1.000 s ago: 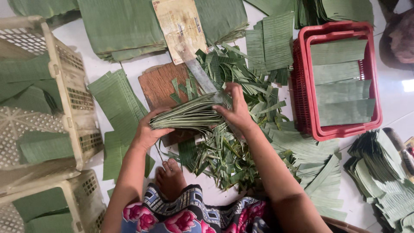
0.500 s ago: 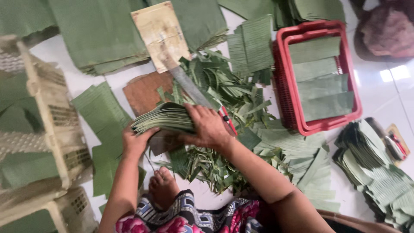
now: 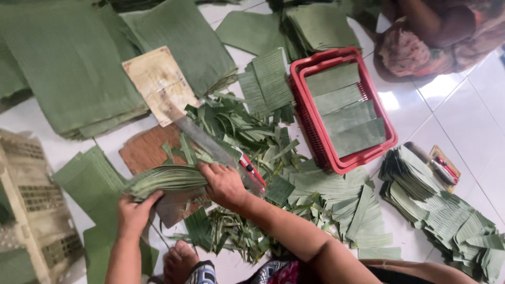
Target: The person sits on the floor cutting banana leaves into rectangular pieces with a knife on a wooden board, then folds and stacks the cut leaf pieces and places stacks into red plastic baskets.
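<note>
Both my hands hold a thick stack of folded green leaf pieces (image 3: pixel 165 180) over a brown wooden cutting board (image 3: pixel 147 150). My left hand (image 3: pixel 135 209) grips the stack's left end from below. My right hand (image 3: pixel 225 184) presses on its right end. A long knife (image 3: pixel 202 139) with a red handle (image 3: pixel 252 171) lies slanted just beyond my right hand, its blade resting on green leaf trimmings (image 3: pixel 236 126). My bare foot (image 3: pixel 179 260) shows under the board.
A red plastic basket (image 3: pixel 310 113) with cut leaf rectangles stands to the right. Large leaf stacks (image 3: pixel 68 68) lie at the back left, a cream crate (image 3: pixel 31 210) at the left, cut leaf piles (image 3: pixel 442 210) at the right. Another person (image 3: pixel 436 31) sits at the top right.
The view has shifted so everything sits further right and lower. My hands have slid the leaf stack leftward over the board, and my right hand now rests nearer the knife.
</note>
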Demonstrator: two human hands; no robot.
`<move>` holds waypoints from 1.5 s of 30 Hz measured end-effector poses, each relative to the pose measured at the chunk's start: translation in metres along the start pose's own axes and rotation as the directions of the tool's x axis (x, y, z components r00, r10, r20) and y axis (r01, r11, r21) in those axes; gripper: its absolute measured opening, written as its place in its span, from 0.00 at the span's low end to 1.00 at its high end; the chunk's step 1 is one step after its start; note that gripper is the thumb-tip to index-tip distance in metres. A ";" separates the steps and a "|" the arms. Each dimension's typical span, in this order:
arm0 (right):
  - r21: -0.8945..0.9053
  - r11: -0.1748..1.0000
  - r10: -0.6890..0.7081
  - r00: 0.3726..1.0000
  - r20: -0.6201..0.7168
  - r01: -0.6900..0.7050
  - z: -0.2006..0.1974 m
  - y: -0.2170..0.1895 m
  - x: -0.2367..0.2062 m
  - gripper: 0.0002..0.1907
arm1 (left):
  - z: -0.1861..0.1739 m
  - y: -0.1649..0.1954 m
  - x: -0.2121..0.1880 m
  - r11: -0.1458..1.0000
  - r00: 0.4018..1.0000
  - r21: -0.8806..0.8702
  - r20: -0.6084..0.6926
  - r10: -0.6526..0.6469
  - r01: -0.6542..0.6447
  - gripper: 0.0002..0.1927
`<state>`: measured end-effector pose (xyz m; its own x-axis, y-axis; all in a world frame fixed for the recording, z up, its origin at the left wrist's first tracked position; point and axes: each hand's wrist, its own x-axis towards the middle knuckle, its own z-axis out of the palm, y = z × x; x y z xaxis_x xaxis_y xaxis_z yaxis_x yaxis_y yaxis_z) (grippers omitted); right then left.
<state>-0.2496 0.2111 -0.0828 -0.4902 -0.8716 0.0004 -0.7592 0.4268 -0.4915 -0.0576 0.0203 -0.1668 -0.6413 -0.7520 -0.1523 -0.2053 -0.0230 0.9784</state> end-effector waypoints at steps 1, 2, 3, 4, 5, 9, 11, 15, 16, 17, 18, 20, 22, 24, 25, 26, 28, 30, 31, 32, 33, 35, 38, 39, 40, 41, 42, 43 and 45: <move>0.098 0.987 0.122 0.989 0.085 -0.130 -0.004 0.002 0.005 0.35 | -0.002 0.001 0.004 1.000 1.000 0.022 -0.019 0.011 -0.011 0.19; 0.184 0.947 0.230 0.955 0.185 -0.264 -0.007 0.006 0.011 0.36 | -0.004 0.002 0.008 1.000 1.000 -0.025 -0.030 -0.008 0.008 0.23; 0.226 0.937 0.220 0.954 0.203 -0.264 -0.009 0.012 0.021 0.37 | -0.007 0.004 0.014 0.997 0.999 -0.073 -0.038 -0.027 0.024 0.27; 0.269 0.926 0.210 0.953 0.220 -0.266 -0.009 0.018 0.033 0.39 | -0.008 0.006 0.019 0.992 0.998 -0.120 -0.043 -0.046 0.040 0.30; 0.312 0.910 0.202 0.950 0.239 -0.272 -0.005 0.021 0.040 0.41 | -0.008 0.008 0.023 0.995 0.992 -0.017 -0.078 -0.104 0.103 0.33; 0.250 0.900 0.283 0.916 0.286 -0.356 0.015 0.023 0.063 0.42 | 0.000 0.014 0.033 0.943 0.968 0.274 -0.211 -0.133 0.190 0.44; 0.225 0.919 0.268 0.931 0.250 -0.325 0.015 0.023 0.066 0.45 | 0.004 0.013 0.035 0.921 0.968 0.361 -0.243 -0.059 0.147 0.50; 0.011 0.972 0.220 0.930 0.293 -0.234 -0.024 0.041 0.068 0.37 | 0.001 0.008 0.036 0.821 0.973 0.571 -0.186 0.133 -0.003 0.57; -0.064 0.972 0.236 0.916 0.324 -0.228 -0.044 0.049 0.068 0.35 | -0.001 0.010 0.038 0.777 0.971 0.626 -0.139 0.197 -0.068 0.57; -0.152 0.971 0.229 0.898 0.375 -0.184 -0.069 0.060 0.067 0.33 | -0.005 0.012 0.040 0.764 0.969 0.639 -0.116 0.217 -0.094 0.58; -0.236 0.962 0.227 0.876 0.425 -0.135 -0.098 0.074 0.064 0.32 | -0.008 0.014 0.043 0.749 0.967 0.651 -0.093 0.238 -0.122 0.58; -0.189 0.980 0.133 0.909 0.395 -0.061 -0.166 0.104 0.049 0.33 | -0.011 0.023 0.051 0.732 0.981 0.673 -0.054 0.185 -0.101 0.59; -0.126 0.968 0.250 0.871 0.423 -0.216 -0.239 0.137 0.025 0.27 | -0.015 0.044 0.060 0.715 0.999 0.699 -0.027 0.026 0.000 0.59; -0.119 0.945 0.326 0.914 0.240 -0.305 -0.310 0.167 -0.013 0.25 | -0.009 0.069 0.068 0.611 0.985 0.777 0.171 0.024 -0.150 0.50; -0.148 0.923 0.375 0.917 0.137 -0.355 -0.337 0.180 -0.034 0.25 | -0.006 0.083 0.071 0.557 0.966 0.800 0.260 0.017 -0.225 0.46; -0.053 0.875 0.484 0.873 0.063 -0.481 -0.362 0.193 -0.058 0.25 | -0.002 0.098 0.073 0.526 0.944 0.828 0.304 -0.132 -0.193 0.47; -0.045 0.859 0.504 0.859 -0.091 -0.509 -0.396 0.221 -0.103 0.21 | 0.017 0.125 0.081 0.447 0.841 0.884 0.341 -0.421 -0.135 0.49; 0.055 0.724 0.689 0.715 -0.121 -0.688 -0.401 0.256 -0.138 0.20 | 0.052 0.142 0.080 0.537 0.764 0.804 0.507 -0.399 -0.254 0.48; 0.141 0.575 0.818 0.568 -0.088 -0.806 -0.398 0.276 -0.151 0.20 | 0.070 0.151 0.080 0.583 0.723 0.755 0.579 -0.377 -0.301 0.48; 0.294 0.599 0.791 0.607 -0.071 -0.745 -0.389 0.296 -0.163 0.20 | 0.090 0.158 0.079 0.587 0.688 0.734 0.621 -0.376 -0.342 0.46; 0.441 0.600 0.762 0.645 -0.060 -0.668 -0.373 0.315 -0.169 0.19 | 0.116 0.164 0.076 0.589 0.649 0.711 0.661 -0.376 -0.384 0.44; 0.544 0.467 0.825 0.565 0.017 -0.697 -0.343 0.350 -0.177 0.16 | 0.176 0.171 0.070 0.726 0.559 0.585 0.759 -0.334 -0.361 0.39; 0.419 0.552 0.833 0.497 -0.243 -0.720 -0.292 0.380 -0.175 0.14 | 0.274 0.168 0.048 0.908 0.540 0.374 0.812 -0.224 -0.186 0.31; 0.264 0.617 0.775 0.513 -0.369 -0.741 -0.279 0.381 -0.174 0.14 | 0.306 0.163 0.037 0.959 0.533 0.279 0.819 -0.212 -0.047 0.29; 0.282 0.591 0.794 0.483 -0.370 -0.756 -0.270 0.383 -0.172 0.14 | 0.336 0.155 0.023 0.968 0.538 0.206 0.805 -0.251 0.143 0.27; 0.300 0.568 0.810 0.455 -0.371 -0.766 -0.263 0.384 -0.168 0.15 | 0.362 0.147 0.011 0.938 0.539 0.122 0.792 -0.289 0.324 0.26; 0.320 0.541 0.827 0.423 -0.371 -0.778 -0.256 0.386 -0.167 0.16 | 0.383 0.137 0.000 0.920 0.550 0.114 0.771 -0.321 0.376 0.26; 0.278 0.581 0.790 0.450 -0.416 -0.765 -0.251 0.386 -0.165 0.16 | 0.402 0.128 -0.009 0.899 0.561 0.103 0.750 -0.352 0.426 0.26; 0.180 0.657 0.702 0.507 -0.500 -0.732 -0.249 0.383 -0.158 0.17 | 0.429 0.111 -0.022 0.898 0.652 0.008 0.685 -0.326 0.441 0.28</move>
<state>-0.5691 0.5722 -0.0546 -0.9956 -0.0211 0.0907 -0.0623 0.8751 -0.4800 -0.3832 0.3166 -0.1143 -0.8573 -0.0312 -0.5139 -0.4730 -0.3467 0.8100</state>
